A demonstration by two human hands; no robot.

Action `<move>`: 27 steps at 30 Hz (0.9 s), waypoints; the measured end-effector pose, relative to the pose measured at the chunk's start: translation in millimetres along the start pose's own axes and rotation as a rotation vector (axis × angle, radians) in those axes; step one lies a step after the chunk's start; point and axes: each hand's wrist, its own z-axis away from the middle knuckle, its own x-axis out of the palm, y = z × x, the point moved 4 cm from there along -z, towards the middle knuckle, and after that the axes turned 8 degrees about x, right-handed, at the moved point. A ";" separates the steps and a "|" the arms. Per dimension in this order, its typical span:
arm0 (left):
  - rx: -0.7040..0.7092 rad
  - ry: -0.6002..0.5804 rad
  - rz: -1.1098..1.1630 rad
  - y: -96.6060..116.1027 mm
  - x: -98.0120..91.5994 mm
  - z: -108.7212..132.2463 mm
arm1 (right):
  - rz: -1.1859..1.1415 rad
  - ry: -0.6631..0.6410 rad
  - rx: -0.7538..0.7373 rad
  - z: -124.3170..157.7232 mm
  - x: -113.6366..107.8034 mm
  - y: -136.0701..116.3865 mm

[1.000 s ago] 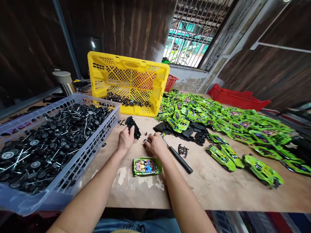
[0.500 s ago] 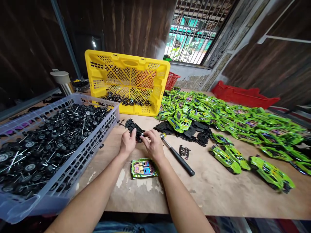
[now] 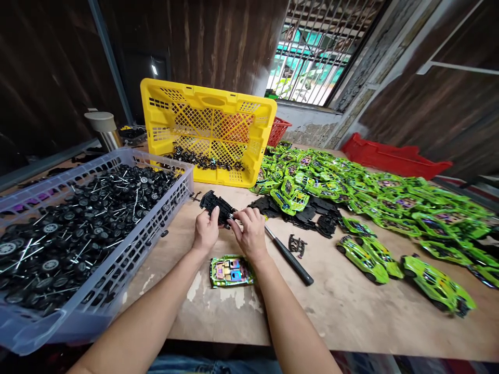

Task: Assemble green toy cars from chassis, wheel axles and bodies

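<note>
My left hand [image 3: 206, 228] is closed around a black toy car chassis [image 3: 215, 203], held tilted above the table. At the chassis's near right end, my right hand [image 3: 251, 231] pinches with thumb and fingers; a small shiny part shows at the fingertips, too small to name. Below both hands a green toy car body [image 3: 231, 271] lies upside down, its colourful interior facing up. A hammer [image 3: 290, 257] with a black handle rests just right of my right hand, its head partly hidden. Beside it lies a small black plastic part [image 3: 297, 245].
A clear crate [image 3: 128, 228] of black wheels on axles stands at left. Behind, a yellow crate [image 3: 210, 101] on its side holds small dark parts. Green car bodies [image 3: 335, 176] are heaped at right, near black chassis [image 3: 315, 213] and several assembled cars [image 3: 436, 280].
The view has shifted slightly. Both hands stay on the chassis, and the right fingers have changed their pose a little at its end.
</note>
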 end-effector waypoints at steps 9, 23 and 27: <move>-0.161 -0.092 0.142 -3.3 4.4 0.0 | 0.018 -0.011 0.017 1.3 0.4 1.9; -0.104 -0.112 0.093 -1.9 7.7 3.8 | -0.140 0.040 0.083 1.3 -3.3 8.1; -0.064 -0.140 0.054 -1.2 6.7 2.9 | -0.511 -0.041 0.229 1.2 0.2 15.3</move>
